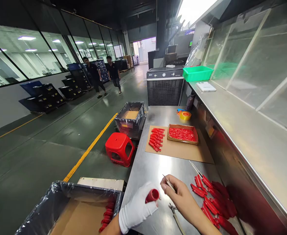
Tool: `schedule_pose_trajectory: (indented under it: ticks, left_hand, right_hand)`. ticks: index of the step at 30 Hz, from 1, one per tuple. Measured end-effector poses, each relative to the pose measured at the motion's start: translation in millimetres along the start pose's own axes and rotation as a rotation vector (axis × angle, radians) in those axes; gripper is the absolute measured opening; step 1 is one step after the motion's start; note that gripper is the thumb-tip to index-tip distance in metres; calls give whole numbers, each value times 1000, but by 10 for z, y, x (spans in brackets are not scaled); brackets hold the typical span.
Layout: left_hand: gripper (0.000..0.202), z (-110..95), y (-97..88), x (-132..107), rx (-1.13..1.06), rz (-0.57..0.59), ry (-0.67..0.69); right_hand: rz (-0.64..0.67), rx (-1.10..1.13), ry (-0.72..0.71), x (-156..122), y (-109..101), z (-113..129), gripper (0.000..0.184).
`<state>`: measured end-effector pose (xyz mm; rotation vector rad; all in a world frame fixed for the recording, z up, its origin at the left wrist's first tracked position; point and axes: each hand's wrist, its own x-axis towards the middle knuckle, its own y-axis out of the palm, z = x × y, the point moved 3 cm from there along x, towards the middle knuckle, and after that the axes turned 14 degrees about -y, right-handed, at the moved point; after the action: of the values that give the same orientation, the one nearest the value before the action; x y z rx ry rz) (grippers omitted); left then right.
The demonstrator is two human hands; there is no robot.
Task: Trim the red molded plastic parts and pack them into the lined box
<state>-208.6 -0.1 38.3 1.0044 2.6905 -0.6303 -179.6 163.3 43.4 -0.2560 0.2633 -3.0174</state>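
My left hand (140, 204), in a white glove, is closed around a red hollow plastic part (152, 195) with its round opening facing up. Close beside it, my bare right hand (179, 192) pinches a pair of metal tweezers (168, 181), the tip pointing left toward the part but apart from it. Below my hands lies a pair of cutting pliers (175, 218) on the steel table (143, 163). To the right is a pile of red plastic parts (214, 199), with another thin metal tool (195, 168) at its far end.
A cardboard sheet (182, 155) bears a row of red parts (156, 138) and a box of small red pieces (182, 133). Tape (185, 115) lies behind. Left are a red stool (119, 148) and a lined bin (70, 192). Two people (113, 73) walk in the aisle.
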Motion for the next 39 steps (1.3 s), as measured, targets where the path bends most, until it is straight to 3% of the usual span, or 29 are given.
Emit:
schedule_pose_trajectory:
  ticks: [10, 17, 31, 39]
  left_hand:
    - [35, -37, -105, -56, -17, -64, 96]
    - [14, -30, -89, -73, 18, -54, -2]
    - [7, -61, -119, -76, 20, -143, 44]
    - [17, -12, -119, -25, 42, -221, 37]
  right_hand:
    - [107, -542, -189, -155, -149, 300, 44]
    - [161, -710, -259, -124, -100, 331, 37]
    - [185, -701, -186, -119, -46, 325, 39]
    - [190, -602, -146, -127, 45, 288, 40]
